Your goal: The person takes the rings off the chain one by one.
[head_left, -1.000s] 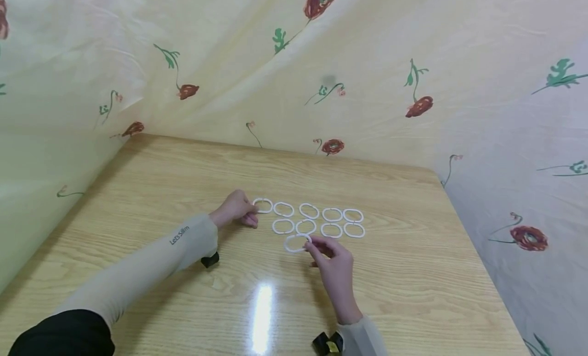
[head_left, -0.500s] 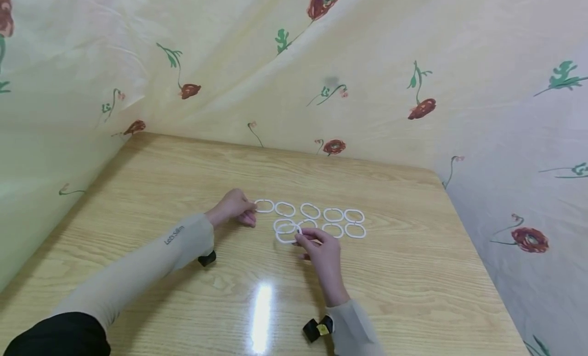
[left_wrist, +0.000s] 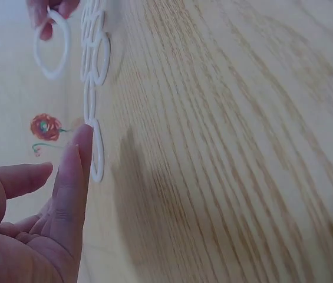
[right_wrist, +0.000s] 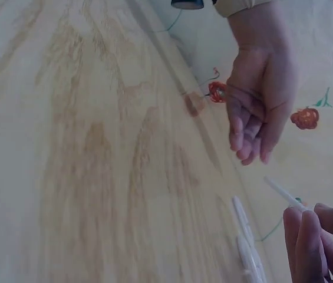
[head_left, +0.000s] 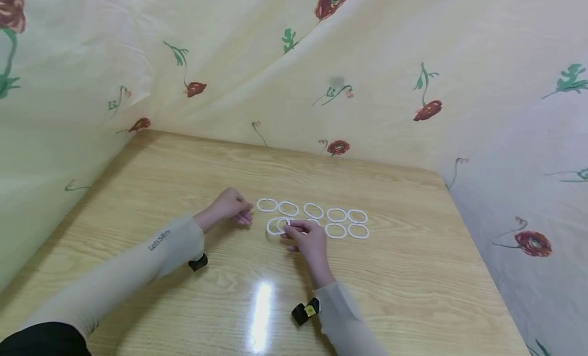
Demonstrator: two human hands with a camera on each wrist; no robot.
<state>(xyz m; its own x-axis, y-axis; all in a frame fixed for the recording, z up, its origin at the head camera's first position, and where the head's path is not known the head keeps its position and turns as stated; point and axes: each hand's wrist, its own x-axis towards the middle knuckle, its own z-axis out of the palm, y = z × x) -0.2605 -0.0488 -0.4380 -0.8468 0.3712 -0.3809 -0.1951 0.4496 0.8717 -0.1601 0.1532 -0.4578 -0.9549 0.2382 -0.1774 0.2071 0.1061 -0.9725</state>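
White plastic ring (head_left: 275,226) pinched between the thumb and fingers (head_left: 294,225) of the right hand (head_left: 309,238), held just above the counter (head_left: 413,289) at the left end of the near row of rings (head_left: 346,231). The held ring overlaps that row's first ring as seen from the head view; whether it touches the wood cannot be told. In the left wrist view the same ring (left_wrist: 52,47) hangs from the right fingertips, clear of the rings lying flat.

Far row of rings (head_left: 312,210): five white rings lying flat, side by side, just beyond the held ring. The near row lies parallel to it, directly to the right of the held ring.

Left hand (head_left: 229,207): resting on the counter just left of the held ring, beside the far row's leftmost ring (head_left: 267,205). Its fingers are loosely curled and grip nothing; in the left wrist view one fingertip (left_wrist: 83,141) lies against that ring's edge.

Floral cloth (head_left: 390,65) rises behind the counter, well beyond the held ring, and continues along both sides.
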